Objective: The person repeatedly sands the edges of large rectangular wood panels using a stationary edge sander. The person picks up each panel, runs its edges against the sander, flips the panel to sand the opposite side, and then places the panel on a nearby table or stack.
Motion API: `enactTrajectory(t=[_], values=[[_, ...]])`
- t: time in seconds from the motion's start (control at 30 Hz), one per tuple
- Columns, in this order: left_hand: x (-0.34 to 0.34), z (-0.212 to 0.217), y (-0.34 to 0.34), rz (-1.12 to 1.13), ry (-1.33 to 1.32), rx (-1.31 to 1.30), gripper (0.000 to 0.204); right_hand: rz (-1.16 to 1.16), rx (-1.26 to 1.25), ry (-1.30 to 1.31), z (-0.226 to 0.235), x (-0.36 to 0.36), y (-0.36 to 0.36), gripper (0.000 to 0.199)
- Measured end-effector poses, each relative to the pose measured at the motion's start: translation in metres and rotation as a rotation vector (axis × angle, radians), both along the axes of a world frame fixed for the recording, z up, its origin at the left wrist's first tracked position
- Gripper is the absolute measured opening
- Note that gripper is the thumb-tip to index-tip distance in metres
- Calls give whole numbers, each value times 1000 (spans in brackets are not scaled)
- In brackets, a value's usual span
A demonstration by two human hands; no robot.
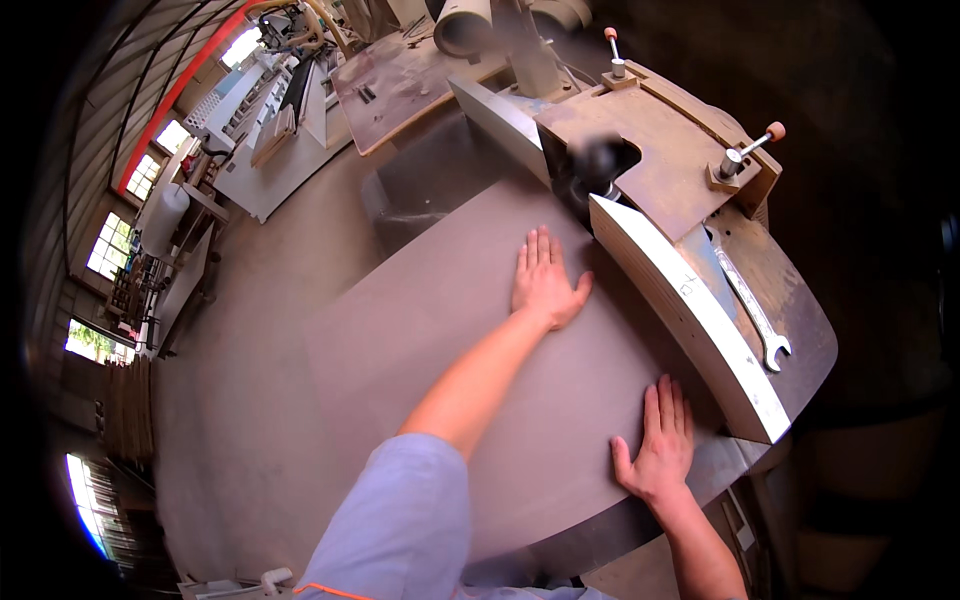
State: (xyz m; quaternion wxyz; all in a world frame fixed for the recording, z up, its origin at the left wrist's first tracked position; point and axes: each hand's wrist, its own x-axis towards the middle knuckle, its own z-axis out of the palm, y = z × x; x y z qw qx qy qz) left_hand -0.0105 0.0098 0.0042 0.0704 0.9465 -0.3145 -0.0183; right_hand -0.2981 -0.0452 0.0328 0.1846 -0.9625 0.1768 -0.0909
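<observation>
A wide, flat grey-brown panel lies on the metal table of a woodworking machine. My left hand rests palm down on it, open, fingers pointing toward the dark, blurred cutter head. Nearer to me, my right hand also lies flat on the panel, its fingers stretched out beside the pale wooden fence. Neither hand grips anything. The panel's far right edge runs along the fence and by the cutter, where the exact contact is hard to make out.
An open-ended wrench lies behind the fence. Two clamp handles with orange knobs rise from the brown cover board. A second fence piece stands beyond the cutter. Farther off are a brown-topped table and a grey machine table.
</observation>
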Motion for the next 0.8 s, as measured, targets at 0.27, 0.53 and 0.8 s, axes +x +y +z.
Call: enactTrajectory(t=[0.27, 0.53, 0.8], values=[[37, 1, 1, 12, -3, 6, 82, -5, 30, -38, -3, 38, 1, 77], [78, -5, 3, 22, -53, 60, 84, 20, 15, -64, -5, 78, 2, 75], [115, 2, 7, 20, 22, 37, 87, 27, 13, -63, -7, 117, 5, 74]])
